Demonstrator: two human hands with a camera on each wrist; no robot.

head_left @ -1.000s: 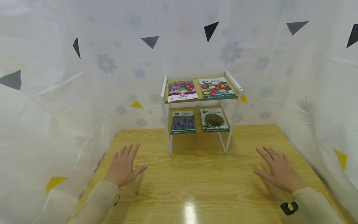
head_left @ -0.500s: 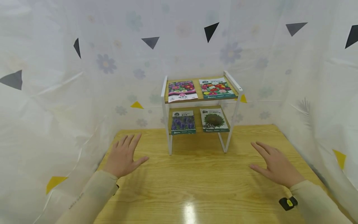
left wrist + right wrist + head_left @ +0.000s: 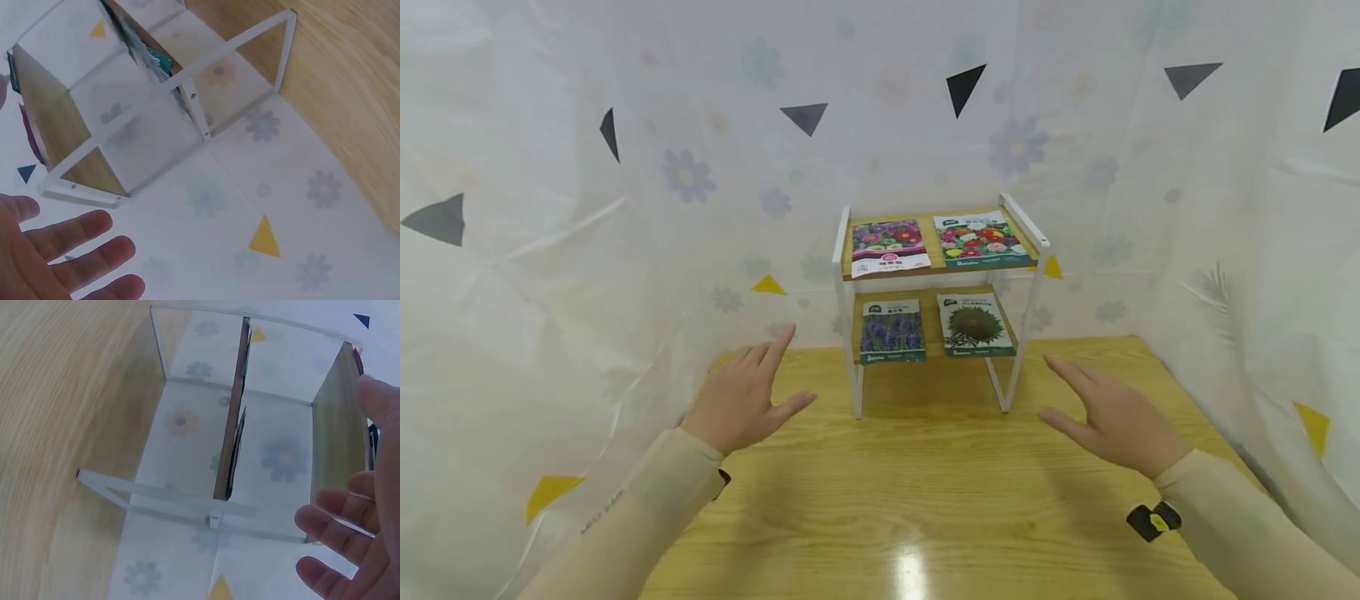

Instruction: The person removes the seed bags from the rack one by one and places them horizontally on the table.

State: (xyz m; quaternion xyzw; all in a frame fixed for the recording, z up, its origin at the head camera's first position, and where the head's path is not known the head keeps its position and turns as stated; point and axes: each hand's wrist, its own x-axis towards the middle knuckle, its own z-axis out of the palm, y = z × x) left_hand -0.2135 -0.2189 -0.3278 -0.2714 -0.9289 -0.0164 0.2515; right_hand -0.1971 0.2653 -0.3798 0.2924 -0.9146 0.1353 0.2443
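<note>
A two-tier shelf (image 3: 936, 272) with a white frame and wooden boards stands at the back of the table. On its top board lie a pink-and-purple flower seed packet (image 3: 890, 247) and a mixed-flower seed packet (image 3: 982, 239). The lower board holds a lavender seed packet (image 3: 892, 332) and a sunflower seed packet (image 3: 974, 326). My left hand (image 3: 741, 396) hovers left of the shelf, fingers extended and thumb apart. On the other side my right hand (image 3: 1116, 417) is raised with straight fingers. Neither hand touches the shelf; both wrist views show the fingers beside its frame.
The wooden table (image 3: 880, 492) extends in front of the shelf and to both sides. White sheeting (image 3: 895, 100) with flowers and triangles hangs close behind the shelf and along the left and right. A black wrist strap (image 3: 1153, 521) sits at the right sleeve.
Both hands have moved forward and inward, nearer to the shelf's two sides. The shelf and the seed packets have stayed in place.
</note>
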